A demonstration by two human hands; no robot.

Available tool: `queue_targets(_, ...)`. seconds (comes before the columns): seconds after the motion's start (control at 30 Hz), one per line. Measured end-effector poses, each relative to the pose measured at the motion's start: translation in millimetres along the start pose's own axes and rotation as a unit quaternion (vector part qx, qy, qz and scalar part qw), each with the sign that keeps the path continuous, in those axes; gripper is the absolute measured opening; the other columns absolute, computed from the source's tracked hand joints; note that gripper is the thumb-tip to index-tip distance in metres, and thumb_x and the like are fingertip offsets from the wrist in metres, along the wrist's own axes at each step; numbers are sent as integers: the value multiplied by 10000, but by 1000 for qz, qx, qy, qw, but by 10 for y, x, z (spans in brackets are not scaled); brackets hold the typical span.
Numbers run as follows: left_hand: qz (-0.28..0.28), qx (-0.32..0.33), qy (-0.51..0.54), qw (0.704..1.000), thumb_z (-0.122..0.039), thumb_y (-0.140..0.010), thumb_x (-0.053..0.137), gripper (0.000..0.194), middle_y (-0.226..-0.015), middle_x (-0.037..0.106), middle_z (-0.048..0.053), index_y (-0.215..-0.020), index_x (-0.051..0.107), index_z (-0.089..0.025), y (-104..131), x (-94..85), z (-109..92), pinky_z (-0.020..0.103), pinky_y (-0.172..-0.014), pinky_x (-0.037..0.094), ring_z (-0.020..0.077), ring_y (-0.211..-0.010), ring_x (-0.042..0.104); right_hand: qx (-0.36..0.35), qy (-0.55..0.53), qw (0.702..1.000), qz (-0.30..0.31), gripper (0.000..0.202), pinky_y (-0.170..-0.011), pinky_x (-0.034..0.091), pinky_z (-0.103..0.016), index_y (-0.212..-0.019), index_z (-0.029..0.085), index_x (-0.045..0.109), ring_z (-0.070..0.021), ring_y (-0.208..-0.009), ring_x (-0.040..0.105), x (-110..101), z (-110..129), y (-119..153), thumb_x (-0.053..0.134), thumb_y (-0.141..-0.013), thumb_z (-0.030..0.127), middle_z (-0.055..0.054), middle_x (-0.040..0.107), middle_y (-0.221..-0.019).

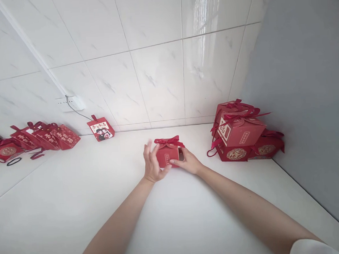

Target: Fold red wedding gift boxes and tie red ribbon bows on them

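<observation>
We see a small red cardboard box (pixel 168 157) with pale printed marks on its front, and it stands on the smooth white table (pixel 175 218), near the pale marbled tile wall (pixel 157 74). A shiny dark-red ribbon bow (pixel 170 140) lies over its top. The bare left hand (pixel 152 163) is at the left side of the box, with its fingers spread apart; whether they press on the box, we cannot tell. The bare right hand (pixel 189 161) holds the right side, its thumb on the front, its other fingers partly hidden behind. To the right, beside the plain grey panel (pixel 307 76), we find a pile of red ribboned gift boxes (pixel 246 133). To the left we notice a red card-like box with a cartoon couple (pixel 101 129), and farther left a leaning row of red patterned paper packets (pixel 48 138).
</observation>
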State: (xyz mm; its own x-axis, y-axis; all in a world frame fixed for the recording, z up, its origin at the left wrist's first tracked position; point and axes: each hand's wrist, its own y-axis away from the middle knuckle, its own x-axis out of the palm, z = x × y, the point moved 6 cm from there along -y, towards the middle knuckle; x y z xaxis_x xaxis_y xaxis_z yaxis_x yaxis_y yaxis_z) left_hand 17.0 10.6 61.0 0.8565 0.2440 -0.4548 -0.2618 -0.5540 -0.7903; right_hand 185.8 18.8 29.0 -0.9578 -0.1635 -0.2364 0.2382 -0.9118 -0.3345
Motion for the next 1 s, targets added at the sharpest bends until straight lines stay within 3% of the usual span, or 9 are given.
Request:
queue_targets(0.03,-36,-62,28,997,-588,-780,639,906,-1628,71,131,-1516,235,-246,19,-46,144,545,-1209,66,354,-1500,73,31,-7,999,-12,792,-1023,438,-475,-1451,275,362,-284,-1181,583,-21,-68,-9,682,-791,573,-110,583,-1325)
queue_targets(0.1,-38,-204,119,971,-617,-861,523,833,-1632,54,122,-1526,167,-266,63,-15,393,524,-1203,148,317,-1504,94,85,-19,996,-36,853,-1017,443,-479,-1505,264,246,-274,-1165,594,-52,-193,-13,629,-823,604,-116,581,-1328)
queue_targets(0.2,53,-317,272,907,-644,-899,440,697,-1547,330,139,-1451,338,-232,103,207,501,495,-1161,284,309,-1431,323,110,-30,992,-52,895,-1044,425,-486,-1515,253,219,-277,-1210,566,-23,-256,-2,625,-812,631,-122,542,-1378)
queue_targets(0.3,82,-346,330,874,-602,-884,517,630,-1398,528,131,-1368,441,-205,104,346,468,477,-1107,373,305,-1309,487,98,-91,988,-71,803,-1104,386,-452,-1489,259,276,-259,-1318,481,71,-186,15,570,-848,645,-107,461,-1466)
queue_targets(0.43,9,-383,359,851,-622,-916,424,595,-1360,568,111,-1350,463,-216,98,411,451,450,-1064,430,295,-1273,524,70,-181,976,-100,646,-1172,316,-379,-1468,283,319,-206,-1434,326,178,-52,17,434,-931,622,-43,344,-1557)
queue_targets(0.57,-6,-384,369,846,-649,-935,320,624,-1364,572,96,-1361,477,-222,76,449,427,420,-1054,445,283,-1279,522,58,-187,976,-94,599,-1177,307,-390,-1450,296,351,-210,-1419,351,183,-38,-12,435,-941,600,-35,401,-1523)
queue_targets(0.8,-4,-402,372,836,-626,-915,423,596,-1382,546,108,-1343,481,-215,110,434,520,451,-1054,430,284,-1278,515,99,-173,977,-71,621,-1143,352,-428,-1442,281,373,-230,-1367,422,100,-230,-50,487,-920,598,-62,463,-1472)
queue_targets(1.0,4,-410,355,840,-645,-917,385,589,-1359,561,97,-1317,495,-226,138,418,539,442,-1035,444,275,-1259,529,69,-185,980,-33,591,-1139,361,-408,-1446,287,362,-219,-1374,409,89,-172,-49,509,-933,542,-57,434,-1491)
